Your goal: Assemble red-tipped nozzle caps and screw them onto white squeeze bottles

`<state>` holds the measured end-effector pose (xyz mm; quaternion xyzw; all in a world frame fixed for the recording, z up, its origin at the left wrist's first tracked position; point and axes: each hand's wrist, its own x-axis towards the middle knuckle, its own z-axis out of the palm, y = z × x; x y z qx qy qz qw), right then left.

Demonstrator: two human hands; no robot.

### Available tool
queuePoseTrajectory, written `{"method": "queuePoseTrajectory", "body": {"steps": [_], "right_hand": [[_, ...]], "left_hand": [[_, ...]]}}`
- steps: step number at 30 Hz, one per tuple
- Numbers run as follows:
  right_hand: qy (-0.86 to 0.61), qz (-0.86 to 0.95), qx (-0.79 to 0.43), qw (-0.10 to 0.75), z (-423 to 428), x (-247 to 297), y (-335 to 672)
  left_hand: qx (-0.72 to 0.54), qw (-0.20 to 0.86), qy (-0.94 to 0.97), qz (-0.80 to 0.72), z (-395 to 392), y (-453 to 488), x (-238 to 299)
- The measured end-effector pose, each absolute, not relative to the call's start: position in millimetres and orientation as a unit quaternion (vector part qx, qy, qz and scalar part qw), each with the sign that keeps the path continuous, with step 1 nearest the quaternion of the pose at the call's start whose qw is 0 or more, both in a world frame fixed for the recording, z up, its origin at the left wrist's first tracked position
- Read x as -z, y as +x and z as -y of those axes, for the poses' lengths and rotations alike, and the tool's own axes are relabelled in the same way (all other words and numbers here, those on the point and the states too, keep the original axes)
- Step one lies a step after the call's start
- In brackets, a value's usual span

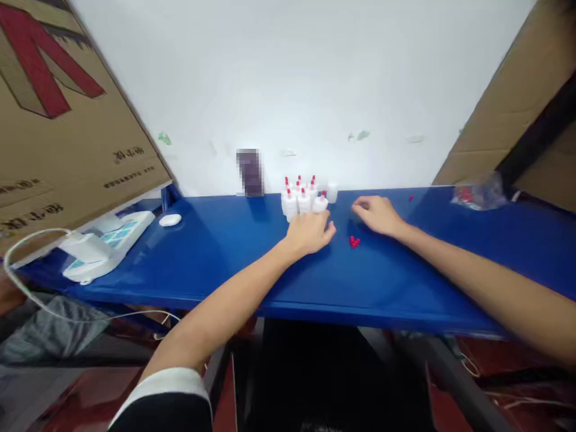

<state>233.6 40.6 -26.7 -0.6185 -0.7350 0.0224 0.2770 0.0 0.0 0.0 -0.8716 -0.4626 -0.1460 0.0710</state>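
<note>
On the blue table, a group of white squeeze bottles (291, 207) with pointed red tips stands close together. My left hand (309, 233) is at the front right of this group, its fingers curled around the lower part of one slightly tilted bottle (320, 204); the hand covers its base. To the right, my right hand (378, 215) hovers low over the table, fingers bent and a little apart, with nothing visible in them. Several small red caps (354, 242) lie in a cluster between my hands, nearer to me. Behind the left hand is a white bottle without a red tip (332, 192).
A clear plastic bag (479, 193) with red pieces lies at the right, and one loose red piece (411, 197) lies nearby. A dark pixelated object (251, 173) leans on the wall. At left are a power strip (121, 240), a white case (170, 220) and a cardboard box (76, 138).
</note>
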Motion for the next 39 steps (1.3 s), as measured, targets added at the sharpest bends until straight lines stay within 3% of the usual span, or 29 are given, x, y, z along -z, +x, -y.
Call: {"method": "queuePoseTrajectory", "body": {"steps": [5,18,23,28,39], "right_hand": [[-0.611,0.763,-0.014,0.211,-37.6,25.2,226.8],[-0.605,0.772,-0.070,0.182,-41.9,16.3,230.6],[-0.613,0.737,-0.030,0.282,-76.6,0.8,230.5],[-0.610,0.671,-0.109,0.407,-123.1,-10.2,212.0],[-0.560,0.735,-0.119,0.364,-108.1,8.2,206.1]], "left_hand": [[0.146,0.047,-0.867,0.474,-5.0,-2.6,3.3],[0.158,-0.035,-0.915,0.371,-3.7,-4.2,5.4],[0.160,0.001,-0.940,0.301,16.3,7.6,1.1],[0.128,0.058,-0.922,0.361,22.8,26.7,-1.8],[-0.001,0.076,-0.924,0.374,14.3,50.9,-6.4]]}}
